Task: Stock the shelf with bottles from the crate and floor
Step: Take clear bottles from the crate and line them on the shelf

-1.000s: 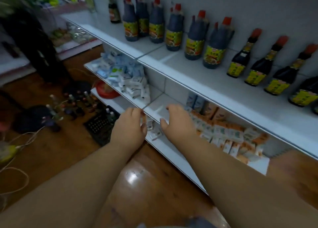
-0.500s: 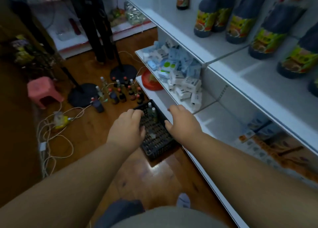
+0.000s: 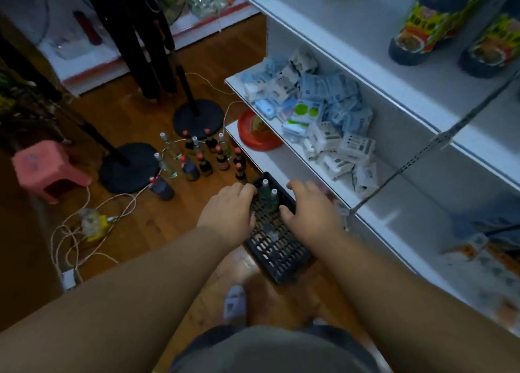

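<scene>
Nearest to us we note a grey garment at the bottom of the view and a pale slipper (image 3: 235,302) on the wooden floor (image 3: 135,232). Both our forearms reach forward and down over a black slatted crate (image 3: 277,249) that sits on the floor just beside the foot of the white shelf unit (image 3: 374,212). Our left hand (image 3: 229,212) hangs over the crate's left edge with fingers loosely curled and gripping nothing that we can see; our right hand (image 3: 308,209) hangs over its right edge, fingers relaxed and slightly spread, likewise holding nothing. Between the two hands, at the far end of the crate, stand two clear bottles with white caps (image 3: 268,194), upright and close together. Whether either hand touches the crate rim we cannot tell. Beyond the crate, a cluster of small bottles (image 3: 208,156) stands upright on the floor, some dark with red caps, some clear with white caps, and one dark jar-like bottle (image 3: 161,188) stands apart to the left. Near them are two black round stand bases (image 3: 129,167), a pink plastic stool (image 3: 47,167) and loose white cables (image 3: 84,240). On the lowest shelf lies a red dish (image 3: 257,133); the shelf above carries a heap of small blue and white packets (image 3: 318,116). On the top shelf, at upper right, stand large dark bottles with yellow labels (image 3: 422,32). A person in dark trousers (image 3: 140,35) stands at the far end.
</scene>
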Available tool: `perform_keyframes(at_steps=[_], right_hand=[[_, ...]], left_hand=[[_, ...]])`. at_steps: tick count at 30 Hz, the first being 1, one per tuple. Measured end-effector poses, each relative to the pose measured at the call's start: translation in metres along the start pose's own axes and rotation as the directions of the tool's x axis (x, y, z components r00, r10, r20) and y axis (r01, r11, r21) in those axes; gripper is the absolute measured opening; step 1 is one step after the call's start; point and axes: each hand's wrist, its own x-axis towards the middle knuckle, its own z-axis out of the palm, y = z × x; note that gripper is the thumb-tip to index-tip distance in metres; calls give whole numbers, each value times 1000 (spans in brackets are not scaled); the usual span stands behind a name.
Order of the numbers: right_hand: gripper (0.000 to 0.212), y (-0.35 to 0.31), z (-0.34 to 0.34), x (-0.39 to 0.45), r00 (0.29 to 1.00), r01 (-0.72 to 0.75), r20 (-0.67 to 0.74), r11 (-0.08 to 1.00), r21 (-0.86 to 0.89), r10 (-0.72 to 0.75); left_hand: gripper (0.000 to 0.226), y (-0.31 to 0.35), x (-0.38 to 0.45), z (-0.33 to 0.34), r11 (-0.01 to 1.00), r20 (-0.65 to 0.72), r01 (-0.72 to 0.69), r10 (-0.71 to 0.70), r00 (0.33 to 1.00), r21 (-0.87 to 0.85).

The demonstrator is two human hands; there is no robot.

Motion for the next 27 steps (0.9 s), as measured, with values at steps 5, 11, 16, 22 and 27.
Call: perform_keyframes(at_steps=[5,11,16,22,27], right_hand=[[45,6,-2,32,997,-76,20,997,32,75],[45,27,10,91,984,-159,80,987,-26,160],[52,27,58,144,941,-325,115,945,37,319],[58,39,143,217,837,-538,182,836,105,516],[65,57,226,258,745,-661,244,734,153,621]], left_hand=[[43,-6,51,7,997,69,-72,73,995,-15],[47,-27,109,12,985,130,-172,170,977,0],[48,-74,182,30,963,231,-267,256,939,18],[54,-131,274,103,903,440,-430,392,808,-14],[55,-166,316,176,926,537,-376,335,774,-36]])
